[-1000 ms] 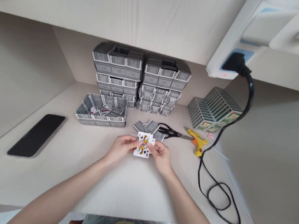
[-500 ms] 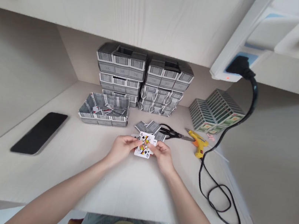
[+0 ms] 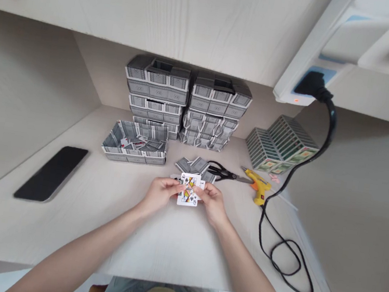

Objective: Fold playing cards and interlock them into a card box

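Observation:
Between my two hands is a small group of playing cards (image 3: 188,198), a queen of spades facing up on top. Behind it, the edges of other cards show at both sides. My left hand (image 3: 161,193) pinches the left side, thumb on the card's face. From the right, my right hand (image 3: 212,202) pinches the cards the same way. Several loose playing cards (image 3: 199,165) lie face down just beyond the hands. Scissors (image 3: 220,172) with black handles lie beside them, blades pointing right toward a yellow glue gun (image 3: 260,187).
An open box made of cards (image 3: 134,157) holds loose cards. Behind it stand two stacks of card-built boxes (image 3: 158,93). A phone (image 3: 52,173) lies left. Green-patterned card blocks (image 3: 283,142) stand back right. A black cord (image 3: 330,132) hangs from a power strip (image 3: 290,89) and coils on the desk.
The queen of spades has shifted slightly right and straightened over the cards behind it. Both hands stay in nearly the same place, still pinching the cards.

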Demonstrator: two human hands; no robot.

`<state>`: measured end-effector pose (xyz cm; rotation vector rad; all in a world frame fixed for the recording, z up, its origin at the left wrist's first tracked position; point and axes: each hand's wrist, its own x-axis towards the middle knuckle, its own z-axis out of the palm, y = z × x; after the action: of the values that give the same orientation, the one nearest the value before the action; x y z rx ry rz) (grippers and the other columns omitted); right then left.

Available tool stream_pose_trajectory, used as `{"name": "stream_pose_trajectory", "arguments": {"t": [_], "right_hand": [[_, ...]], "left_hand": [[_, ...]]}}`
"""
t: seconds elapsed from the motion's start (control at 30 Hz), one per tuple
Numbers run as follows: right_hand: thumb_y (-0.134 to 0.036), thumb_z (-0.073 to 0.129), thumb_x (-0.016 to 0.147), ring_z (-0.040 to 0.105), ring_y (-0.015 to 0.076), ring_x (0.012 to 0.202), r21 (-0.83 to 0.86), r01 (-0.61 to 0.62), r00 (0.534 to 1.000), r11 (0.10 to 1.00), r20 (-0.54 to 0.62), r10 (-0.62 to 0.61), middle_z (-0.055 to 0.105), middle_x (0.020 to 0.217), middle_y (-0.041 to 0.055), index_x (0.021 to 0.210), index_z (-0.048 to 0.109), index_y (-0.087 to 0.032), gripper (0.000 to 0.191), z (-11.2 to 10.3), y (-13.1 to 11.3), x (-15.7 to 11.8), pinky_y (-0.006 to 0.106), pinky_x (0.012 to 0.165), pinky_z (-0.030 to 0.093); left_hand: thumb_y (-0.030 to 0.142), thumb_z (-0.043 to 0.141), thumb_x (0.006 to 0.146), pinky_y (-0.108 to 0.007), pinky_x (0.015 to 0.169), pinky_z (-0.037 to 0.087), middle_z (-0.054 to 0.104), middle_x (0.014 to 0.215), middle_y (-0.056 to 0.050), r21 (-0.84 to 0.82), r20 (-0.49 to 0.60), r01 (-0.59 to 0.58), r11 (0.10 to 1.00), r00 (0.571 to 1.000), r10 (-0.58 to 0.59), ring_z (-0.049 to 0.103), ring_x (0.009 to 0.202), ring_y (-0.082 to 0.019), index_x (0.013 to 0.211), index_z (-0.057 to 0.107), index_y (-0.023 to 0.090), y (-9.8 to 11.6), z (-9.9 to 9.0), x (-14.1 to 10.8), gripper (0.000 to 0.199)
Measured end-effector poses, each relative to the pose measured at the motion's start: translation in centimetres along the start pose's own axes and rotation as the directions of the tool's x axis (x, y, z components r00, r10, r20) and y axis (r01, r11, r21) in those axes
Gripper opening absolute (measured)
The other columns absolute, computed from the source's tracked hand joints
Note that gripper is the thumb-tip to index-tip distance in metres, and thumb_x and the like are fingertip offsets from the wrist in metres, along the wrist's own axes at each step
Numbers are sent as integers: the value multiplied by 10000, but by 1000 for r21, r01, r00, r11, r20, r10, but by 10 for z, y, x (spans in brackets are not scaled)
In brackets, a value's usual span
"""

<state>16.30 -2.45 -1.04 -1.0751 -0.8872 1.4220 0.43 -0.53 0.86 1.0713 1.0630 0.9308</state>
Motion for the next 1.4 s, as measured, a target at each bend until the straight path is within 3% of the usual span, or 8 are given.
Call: {"name": "stream_pose_trajectory", "arguments": {"t": [0.23, 0.4, 0.63, 0.83, 1.1, 1.2, 1.4], "right_hand": [[-419, 728, 577, 494, 102, 446, -123, 67, 997, 990, -22, -70, 573, 508, -43, 570, 475, -189, 342, -3, 1, 4, 232, 454, 410], [-428, 717, 586, 487, 99, 436, -179, 84, 996, 980, -2, -86, 560, 498, -49, 570, 457, -196, 349, -3, 2, 3, 228, 440, 406], [-454, 702, 588, 500, 102, 438, -180, 58, 998, 982, -13, -61, 584, 519, -39, 575, 460, -193, 357, -1, 6, 2, 232, 448, 416], [-430, 721, 580, 515, 112, 445, -138, 30, 999, 990, -18, -33, 595, 511, -33, 567, 495, -188, 331, 1, 2, 1, 240, 452, 422], [-381, 707, 623, 590, 134, 599, -73, -30, 989, 997, 140, 40, 670, 672, 8, 757, 655, -158, 265, 2, -3, -3, 255, 601, 463], [-367, 725, 598, 595, 140, 623, -63, -45, 983, 997, 173, 55, 678, 698, 11, 761, 671, -162, 268, 2, -3, -4, 270, 635, 463], [-355, 751, 555, 562, 128, 551, -82, -76, 979, 994, 182, 90, 660, 651, 3, 714, 671, -163, 262, 7, -8, -7, 254, 557, 439]], "left_hand": [[388, 687, 615, -259, 583, 521, 697, 734, -43, 67, -47, -66, 996, 997, 69, 625, 629, -159, 733, 680, 124, 2, 1, 2, 289], [411, 671, 629, -275, 619, 536, 706, 804, -43, 69, -18, -66, 995, 998, 67, 637, 675, -174, 801, 692, 125, -2, -1, 5, 334], [416, 651, 650, -288, 600, 548, 696, 731, -14, 42, -1, -47, 998, 999, 47, 630, 636, -168, 790, 680, 123, -14, -1, 8, 326], [425, 651, 643, -283, 582, 533, 687, 700, -22, 76, -30, -61, 995, 998, 63, 615, 611, -165, 752, 676, 120, -11, -2, 6, 325], [387, 609, 674, -201, 471, 401, 581, 534, 12, 120, -41, -94, 988, 994, 100, 489, 484, -96, 607, 608, 123, -3, -2, 1, 272], [406, 529, 737, -189, 462, 357, 506, 512, 34, 191, -76, -157, 969, 982, 174, 438, 481, -84, 582, 518, 146, -9, 0, 0, 303], [419, 405, 817, -186, 466, 295, 426, 499, 51, 512, -121, -249, 822, 927, 356, 379, 480, -80, 604, 454, 170, -17, 4, -1, 331]]}}
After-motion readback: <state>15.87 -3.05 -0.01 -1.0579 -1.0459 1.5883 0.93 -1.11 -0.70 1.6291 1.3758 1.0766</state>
